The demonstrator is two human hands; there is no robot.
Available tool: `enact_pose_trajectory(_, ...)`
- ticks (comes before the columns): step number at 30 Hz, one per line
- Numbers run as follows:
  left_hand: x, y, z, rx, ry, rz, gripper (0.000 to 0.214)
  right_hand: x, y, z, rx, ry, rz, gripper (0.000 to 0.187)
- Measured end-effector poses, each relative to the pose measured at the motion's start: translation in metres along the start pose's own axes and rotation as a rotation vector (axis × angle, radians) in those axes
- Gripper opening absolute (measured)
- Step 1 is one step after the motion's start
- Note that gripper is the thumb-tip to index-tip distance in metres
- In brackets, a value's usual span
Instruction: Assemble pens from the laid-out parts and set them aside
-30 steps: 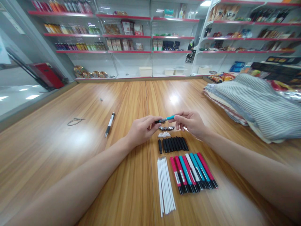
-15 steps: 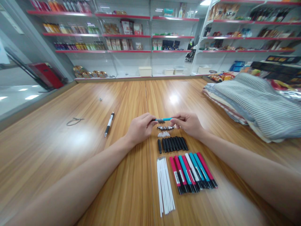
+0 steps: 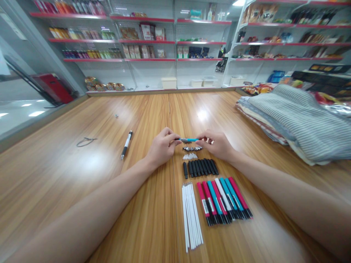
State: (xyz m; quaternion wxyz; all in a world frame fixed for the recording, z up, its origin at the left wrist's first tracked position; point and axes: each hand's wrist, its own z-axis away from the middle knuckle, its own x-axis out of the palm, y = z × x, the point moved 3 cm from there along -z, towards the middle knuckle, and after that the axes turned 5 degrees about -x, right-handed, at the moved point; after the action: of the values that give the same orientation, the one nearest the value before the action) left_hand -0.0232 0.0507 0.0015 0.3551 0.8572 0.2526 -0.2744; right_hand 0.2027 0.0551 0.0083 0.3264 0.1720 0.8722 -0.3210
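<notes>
1. Shelves (image 3: 148, 41) stocked with bottles, boxes and packets line the wall beyond the far edge of a wood-grain tabletop (image 3: 148, 113).

2. Between two bare hands, a turquoise pen (image 3: 190, 140) is held sideways around the middle of the tabletop, apparently just above its surface. The dark end is pinched by the left hand (image 3: 163, 144); the turquoise end is pinched by the right hand (image 3: 215, 144). Both hands are closed on it, with a short gap between their fingertips.

3. Toward the near edge, loose parts are laid out in rows. Silver cone tips (image 3: 192, 148) are placed closest to the hands, followed by small white pieces (image 3: 189, 156), then black sleeves (image 3: 203, 168). White refill tubes (image 3: 192, 215) are set nearest the near edge, beside coloured barrels (image 3: 225, 201) to their right.

4. Toward the left edge, a black-and-white pen (image 3: 126, 145) and a loop of cord (image 3: 86, 141) are seen, well apart from each other. Folded cloth (image 3: 304, 120) is piled at the right edge.

5. Judging by the two-ended grip, parts of the pen are being joined or taken apart; which, cannot be told. For the next move, both ends seem best kept in line, with a firm grip and a controlled twist or pull.
</notes>
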Motion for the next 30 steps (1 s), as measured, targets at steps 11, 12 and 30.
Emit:
enact_pose_trajectory(11, -0.002, -0.003, -0.002, -0.042, 0.046, 0.038, 0.014, 0.005, 0.007, 0.002, 0.007, -0.058, 0.0, 0.017)
enact_pose_trajectory(12, -0.002, -0.003, -0.002, -0.042, 0.048, 0.041, 0.014, 0.006, 0.008, 0.002, 0.012, -0.071, 0.001, 0.019)
enact_pose_trajectory(30, -0.001, -0.005, -0.001, -0.056, 0.028, 0.019, 0.016, 0.01, 0.009, 0.002, 0.004, -0.179, 0.021, 0.028)
